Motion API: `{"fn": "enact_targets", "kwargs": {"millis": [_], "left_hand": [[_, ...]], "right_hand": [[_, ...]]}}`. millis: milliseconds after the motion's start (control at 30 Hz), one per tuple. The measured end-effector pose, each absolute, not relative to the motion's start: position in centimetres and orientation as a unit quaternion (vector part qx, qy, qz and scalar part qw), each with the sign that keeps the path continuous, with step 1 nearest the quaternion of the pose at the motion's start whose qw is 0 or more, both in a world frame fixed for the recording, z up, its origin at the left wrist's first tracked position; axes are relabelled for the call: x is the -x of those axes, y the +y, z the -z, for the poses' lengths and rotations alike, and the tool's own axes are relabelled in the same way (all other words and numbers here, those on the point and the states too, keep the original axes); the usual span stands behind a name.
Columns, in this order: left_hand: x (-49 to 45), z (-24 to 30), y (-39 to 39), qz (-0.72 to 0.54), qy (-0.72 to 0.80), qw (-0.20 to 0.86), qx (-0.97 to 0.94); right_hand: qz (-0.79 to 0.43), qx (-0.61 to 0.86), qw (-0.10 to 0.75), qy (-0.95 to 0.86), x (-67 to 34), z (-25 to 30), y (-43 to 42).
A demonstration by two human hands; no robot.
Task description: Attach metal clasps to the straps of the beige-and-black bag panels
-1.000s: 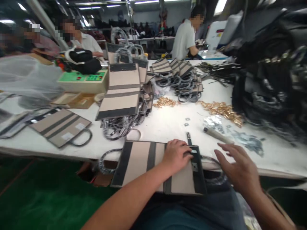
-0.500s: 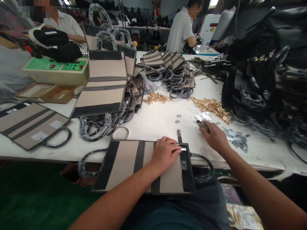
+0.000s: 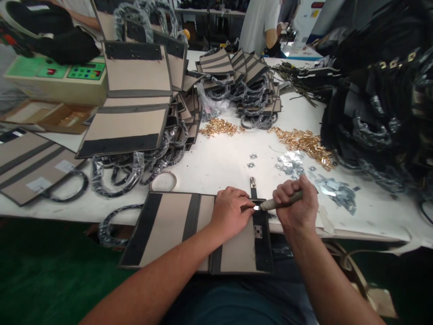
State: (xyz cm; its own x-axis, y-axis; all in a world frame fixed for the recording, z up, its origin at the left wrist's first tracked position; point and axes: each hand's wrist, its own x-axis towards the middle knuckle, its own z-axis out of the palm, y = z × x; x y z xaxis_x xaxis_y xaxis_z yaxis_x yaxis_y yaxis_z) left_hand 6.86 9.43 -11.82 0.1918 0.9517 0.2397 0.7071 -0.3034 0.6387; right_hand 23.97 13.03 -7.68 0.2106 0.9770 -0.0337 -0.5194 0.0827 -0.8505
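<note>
Risk notes. Right hand (image 3: 296,210) clamped on tool (image 3: 282,204), metal tip just beside left hand (image 3: 232,212) fingertips: a slip could nick them. Left hand pressed, fingers curled, on bag panel (image 3: 169,225); whether pinching, cannot tell. Panel overhangs desk (image 3: 223,167) edge onto lap: could slide or tip.

I can't resolve the tip of the tool (image 3: 282,201) against the left hand (image 3: 232,212), its handle is half buried in the right hand (image 3: 297,210), and the top edge cuts off the co-worker (image 3: 259,22) in white.
</note>
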Motion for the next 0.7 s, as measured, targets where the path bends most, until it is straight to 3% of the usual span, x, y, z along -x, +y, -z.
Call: {"fn": "enact_targets", "kwargs": {"millis": [200, 367, 533, 700], "left_hand": [[-6.9, 12.0, 9.4, -0.311, 0.551, 0.204, -0.747], [-6.6, 11.4, 9.5, -0.296, 0.554, 0.201, -0.752], [-5.8, 9.6, 10.4, -0.170, 0.576, 0.224, -0.768], [-5.6, 8.2, 12.5, -0.064, 0.597, 0.265, -0.754]], "right_hand": [[-0.498, 0.392, 0.664, -0.397, -22.5, 8.3, 11.2], [-0.390, 0.433, 0.548, -0.599, -21.3, 8.5, 9.7], [-0.407, 0.419, 0.536, -0.610, -21.8, 8.6, 10.1], [-0.482, 0.383, 0.579, -0.534, -21.8, 8.7, 11.3]]}}
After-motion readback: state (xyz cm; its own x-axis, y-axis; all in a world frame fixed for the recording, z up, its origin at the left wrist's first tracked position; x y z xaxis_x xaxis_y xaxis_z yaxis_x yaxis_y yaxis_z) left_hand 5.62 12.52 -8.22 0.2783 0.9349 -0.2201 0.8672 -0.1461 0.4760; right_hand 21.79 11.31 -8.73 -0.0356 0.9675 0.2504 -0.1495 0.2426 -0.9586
